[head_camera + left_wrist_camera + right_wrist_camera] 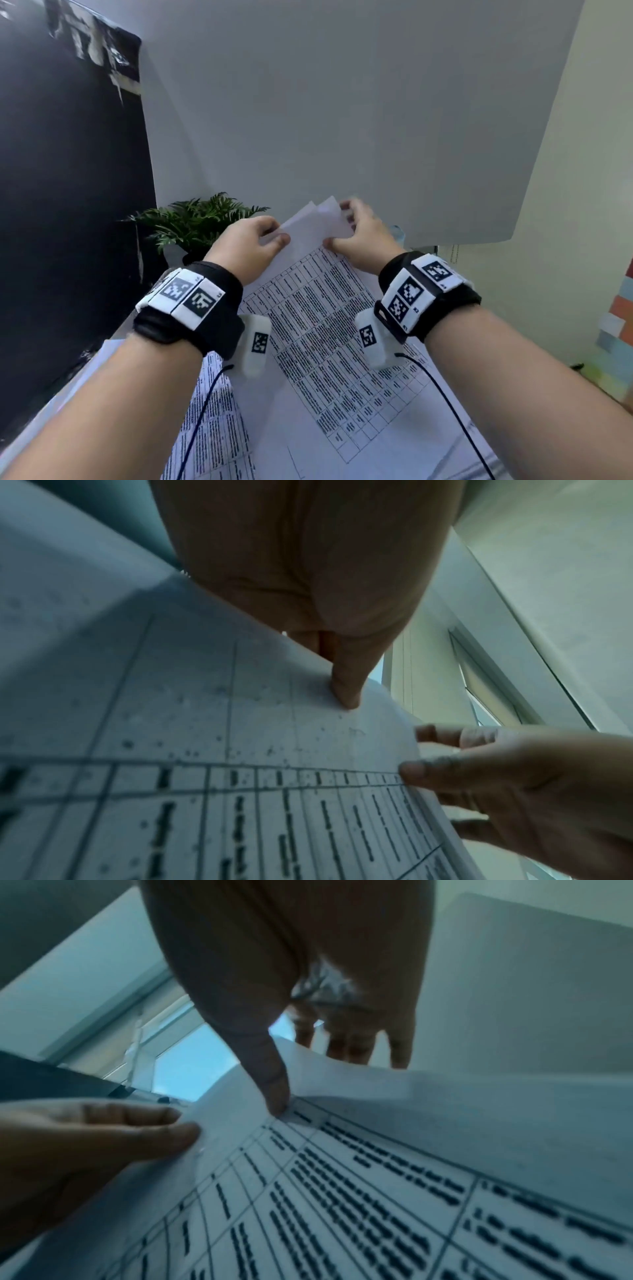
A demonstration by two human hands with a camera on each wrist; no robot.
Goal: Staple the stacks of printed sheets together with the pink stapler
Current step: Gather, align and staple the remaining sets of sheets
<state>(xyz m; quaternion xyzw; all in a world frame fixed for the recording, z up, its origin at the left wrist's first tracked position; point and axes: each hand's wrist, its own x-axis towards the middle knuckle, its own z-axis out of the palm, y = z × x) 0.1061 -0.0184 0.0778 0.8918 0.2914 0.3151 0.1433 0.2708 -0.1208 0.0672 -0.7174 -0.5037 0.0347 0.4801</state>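
Observation:
I hold a stack of printed sheets (318,342), white pages with black tables, lifted in front of me. My left hand (255,246) pinches the stack's far left edge, thumb on top (346,693). My right hand (359,233) pinches the far corner, thumb on the printed side (274,1096) and fingers behind, where the top corners (322,216) fan apart. More printed sheets (212,428) lie below at the lower left. The pink stapler is not in view.
A green potted fern (195,222) stands behind my left hand. A large white panel (342,120) rises at the back and a dark screen (68,205) fills the left. Coloured blocks (616,329) sit at the far right.

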